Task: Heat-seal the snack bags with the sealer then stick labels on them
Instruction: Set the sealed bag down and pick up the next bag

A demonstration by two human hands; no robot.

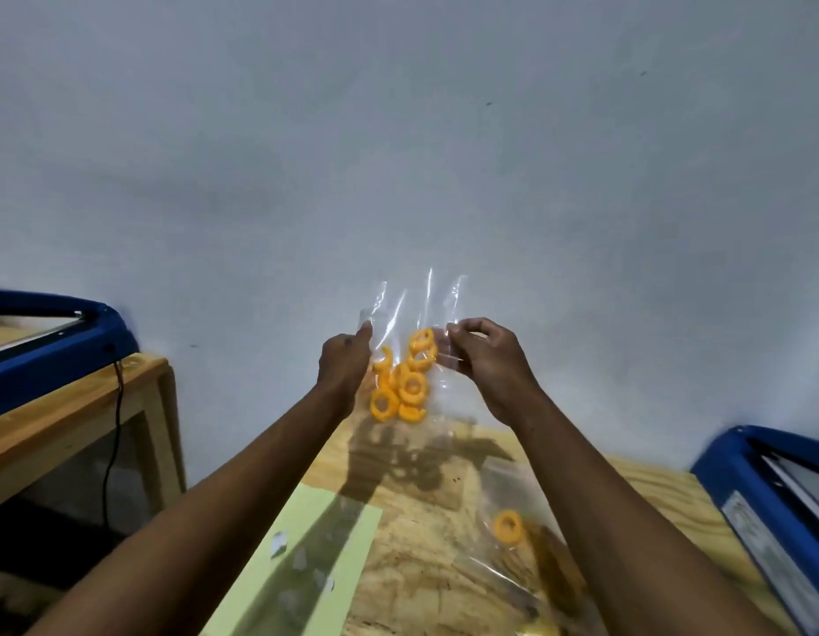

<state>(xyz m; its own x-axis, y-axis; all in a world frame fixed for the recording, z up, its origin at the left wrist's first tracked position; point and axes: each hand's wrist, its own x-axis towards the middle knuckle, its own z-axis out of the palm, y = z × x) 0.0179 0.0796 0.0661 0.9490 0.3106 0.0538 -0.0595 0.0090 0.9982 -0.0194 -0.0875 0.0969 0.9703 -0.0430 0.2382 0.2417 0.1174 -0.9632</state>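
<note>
While both arms reach forward, the left hand (342, 365) and the right hand (486, 360) hold one clear snack bag (417, 332) up in the air above the wooden table (421, 557), in front of the pale wall (398, 153). Each hand pinches one side edge of the bag with curled fingers, and the open top stands upward. Orange ring snacks (405, 383) lie together in the lower part of this bag. On the table below, another clear bag (522, 543) lies flat with one orange ring visible inside. A pale green label sheet (325, 539) lies to the left of it. One blue heat sealer (779, 507) stands at the right edge, and a second blue sealer (45, 346) rests on a wooden stand at the left.
</note>
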